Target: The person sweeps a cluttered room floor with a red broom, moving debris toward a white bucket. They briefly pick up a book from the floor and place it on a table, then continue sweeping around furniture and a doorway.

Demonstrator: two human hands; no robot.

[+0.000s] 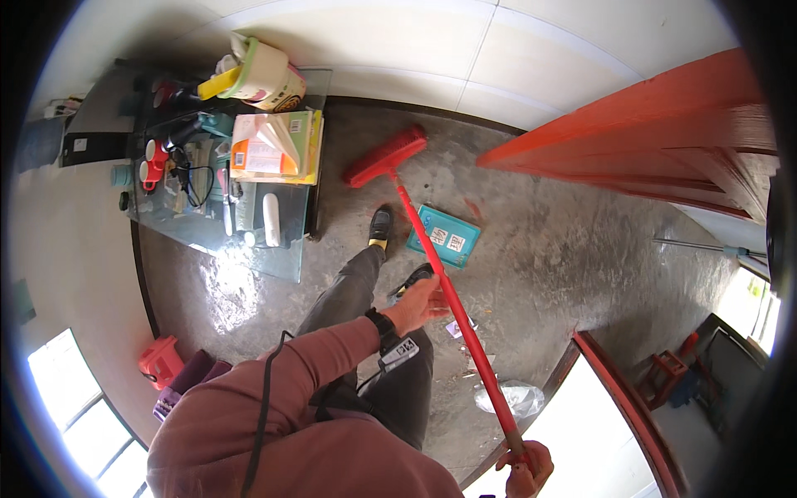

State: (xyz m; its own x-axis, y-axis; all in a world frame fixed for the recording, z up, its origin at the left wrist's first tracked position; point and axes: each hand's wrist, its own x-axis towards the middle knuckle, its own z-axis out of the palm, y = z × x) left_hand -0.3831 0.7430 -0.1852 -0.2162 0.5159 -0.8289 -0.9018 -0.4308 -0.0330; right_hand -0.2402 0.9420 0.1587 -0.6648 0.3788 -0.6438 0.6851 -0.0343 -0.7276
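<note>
A red push broom [457, 305] slants across the view, with its bristled head [387, 155] on the concrete floor near the wall. At the lower right, my right hand [528, 468] is closed around the top end of its handle. Midway along the handle is my left hand [418, 305], wearing a black wristband. Its thumb and fingers reach the handle's edge, but whether they grip it is unclear. Under the handle lies a shallow teal plastic tray [449, 248] bearing writing. My shoes [381, 225] are just left of the tray.
A glass-topped table [283, 258] at left holds books [274, 149], red mugs [152, 163] and a tub [264, 75]. A clear plastic bag [512, 398] and paper scraps [461, 327] lie by the doorway. A red wooden door [622, 143] stands at right, a red plastic item [160, 361] at lower left.
</note>
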